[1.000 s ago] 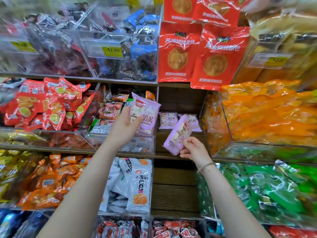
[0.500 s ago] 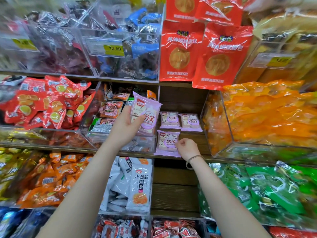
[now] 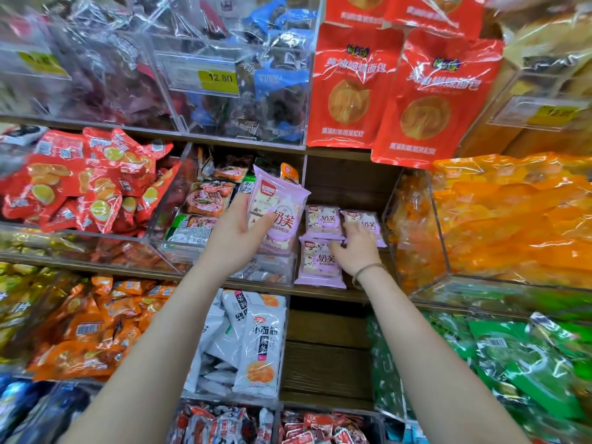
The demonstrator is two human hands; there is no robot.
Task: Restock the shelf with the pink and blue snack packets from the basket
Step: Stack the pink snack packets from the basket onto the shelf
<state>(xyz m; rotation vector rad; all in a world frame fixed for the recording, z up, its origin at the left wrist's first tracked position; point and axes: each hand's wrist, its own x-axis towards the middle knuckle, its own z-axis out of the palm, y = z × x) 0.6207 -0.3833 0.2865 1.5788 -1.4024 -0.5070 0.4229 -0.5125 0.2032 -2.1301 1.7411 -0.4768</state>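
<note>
My left hand (image 3: 237,232) grips a pink snack packet (image 3: 282,213), upright in front of the middle shelf, with more pink packets stacked behind it. Three pink packets lie flat on the wooden shelf (image 3: 336,293): a front one (image 3: 320,264), a back left one (image 3: 323,219) and a back right one (image 3: 365,224). My right hand (image 3: 355,248) rests over the gap between the front and back right packets, fingers relaxed and touching them. No basket and no blue packet of this kind show.
A clear bin of brown and green snacks (image 3: 205,206) stands left of the slot, a clear bin of orange packets (image 3: 499,219) right of it. Red bags (image 3: 394,91) hang above. White packets (image 3: 256,341) and green packets (image 3: 512,357) fill the shelf below.
My right hand laid its pink packet flat at the shelf's front, let go and slid back and to the right onto the packets. My left hand kept its packet steady.
</note>
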